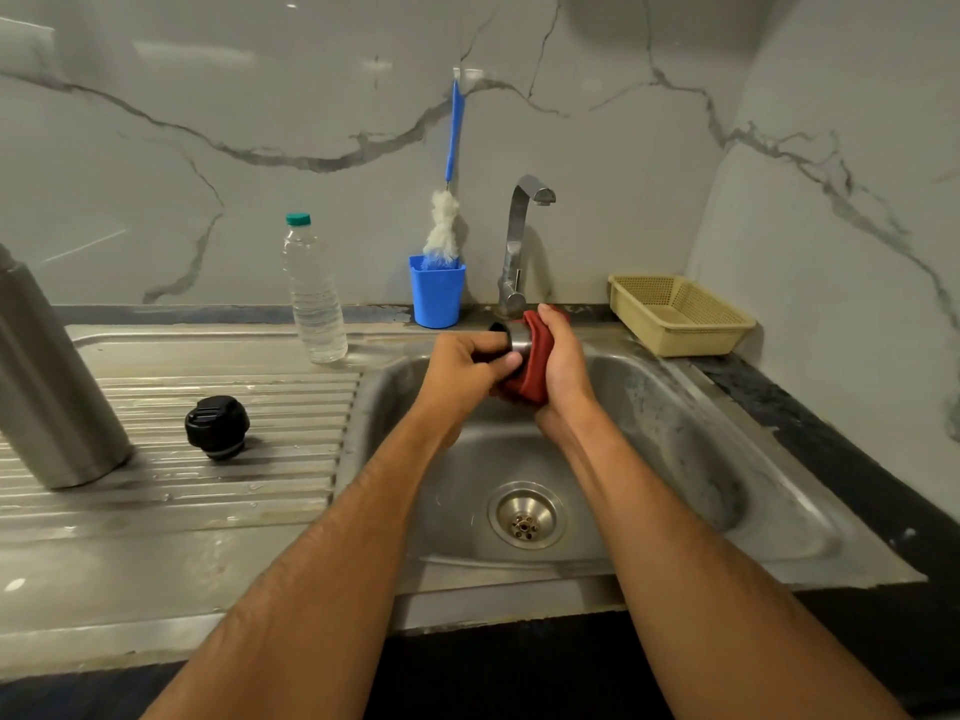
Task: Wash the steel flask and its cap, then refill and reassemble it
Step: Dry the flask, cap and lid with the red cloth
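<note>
Over the sink basin (675,433) my left hand (467,363) grips a small steel cup-shaped cap (517,339) with a dark inside. My right hand (558,356) holds a red cloth (532,366) wrapped against the cap's outer side. The tall steel flask (47,381) stands on the ribbed drainboard (208,491) at the far left, its top out of frame. A black stopper (217,426) lies on the drainboard to the right of the flask.
A clear plastic water bottle (314,293) with a green lid stands behind the drainboard. A blue cup (437,296) with a bottle brush (447,200) sits left of the tap (519,241). A yellow basket (680,314) rests at the back right. No water runs.
</note>
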